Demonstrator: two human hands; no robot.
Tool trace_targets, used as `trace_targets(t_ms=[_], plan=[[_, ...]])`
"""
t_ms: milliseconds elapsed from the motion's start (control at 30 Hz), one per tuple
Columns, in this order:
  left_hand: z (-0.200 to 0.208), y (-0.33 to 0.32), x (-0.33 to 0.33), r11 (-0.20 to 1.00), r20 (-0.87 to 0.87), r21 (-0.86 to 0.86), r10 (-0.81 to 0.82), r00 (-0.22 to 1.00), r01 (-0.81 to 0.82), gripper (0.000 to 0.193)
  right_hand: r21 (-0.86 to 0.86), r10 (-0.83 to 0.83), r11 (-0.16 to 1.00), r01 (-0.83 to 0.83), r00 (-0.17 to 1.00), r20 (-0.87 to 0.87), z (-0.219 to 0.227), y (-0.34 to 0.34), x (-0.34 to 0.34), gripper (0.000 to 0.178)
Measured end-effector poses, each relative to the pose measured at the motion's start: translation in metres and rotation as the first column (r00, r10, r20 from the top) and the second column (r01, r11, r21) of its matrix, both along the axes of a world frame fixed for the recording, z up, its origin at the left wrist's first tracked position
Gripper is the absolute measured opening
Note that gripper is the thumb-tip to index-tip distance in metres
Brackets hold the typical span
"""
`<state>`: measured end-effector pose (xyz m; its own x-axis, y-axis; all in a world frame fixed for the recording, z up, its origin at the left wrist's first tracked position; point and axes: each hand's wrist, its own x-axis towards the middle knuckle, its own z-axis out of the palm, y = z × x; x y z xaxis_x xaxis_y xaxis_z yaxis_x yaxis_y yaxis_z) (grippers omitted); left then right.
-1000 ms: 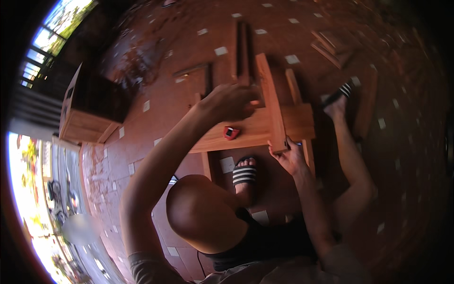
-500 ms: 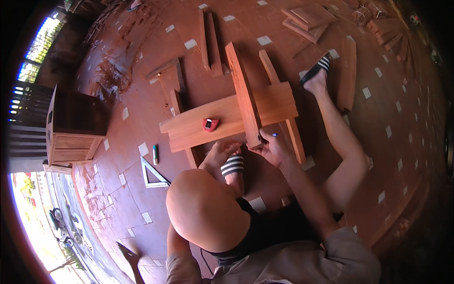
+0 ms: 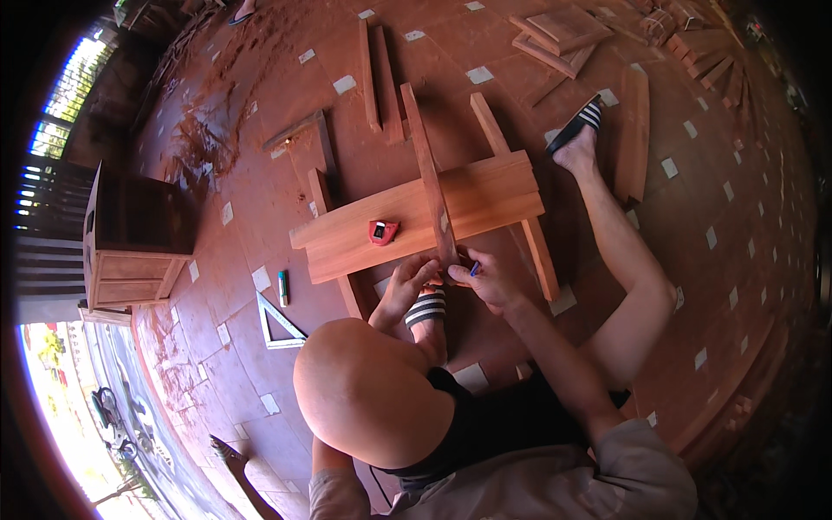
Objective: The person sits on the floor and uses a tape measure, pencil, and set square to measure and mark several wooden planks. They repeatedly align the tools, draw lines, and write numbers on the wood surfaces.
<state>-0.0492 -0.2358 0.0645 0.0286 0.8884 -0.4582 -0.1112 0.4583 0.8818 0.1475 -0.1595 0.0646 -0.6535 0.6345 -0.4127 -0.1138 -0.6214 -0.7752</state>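
Note:
A long narrow wooden bar lies across a pair of reddish boards, its near end lifted between my hands. My right hand grips that end from the right, and a blue pen sticks out between its fingers. On the other side, my left hand has its bent fingers closed at the same end; the fingertips are partly hidden. A red tape measure rests on the boards, left of the bar.
Under the boards are two wooden rails. On the tiled floor to the left lie a set square and a green-and-white tube. More timber lies at the far right, and a wooden cabinet stands at the left.
The bar has rolled so that a narrower, darker side faces up, and its near end has shifted left. My left hand has come up to that end; my right hand has moved slightly left.

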Motion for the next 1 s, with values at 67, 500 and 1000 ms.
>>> trace_targets(t_ms=[67,500,1000], plan=[[0.005,-0.001,0.003,0.998,0.067,-0.038,0.054,0.996,-0.051,0.044,0.293,0.015,0.950,-0.107,0.954,0.299,0.008,-0.005,-0.001,0.053],[-0.017,0.002,-0.004,0.942,0.321,-0.203,0.323,0.890,-0.269,0.033,0.717,-0.265,0.692,-0.087,0.893,0.364,0.001,-0.034,-0.019,0.051],[-0.067,-0.016,-0.031,0.885,0.724,-0.392,0.466,0.509,-0.252,0.070,0.647,-0.210,0.759,-0.074,0.913,0.350,-0.009,-0.025,-0.011,0.037]])
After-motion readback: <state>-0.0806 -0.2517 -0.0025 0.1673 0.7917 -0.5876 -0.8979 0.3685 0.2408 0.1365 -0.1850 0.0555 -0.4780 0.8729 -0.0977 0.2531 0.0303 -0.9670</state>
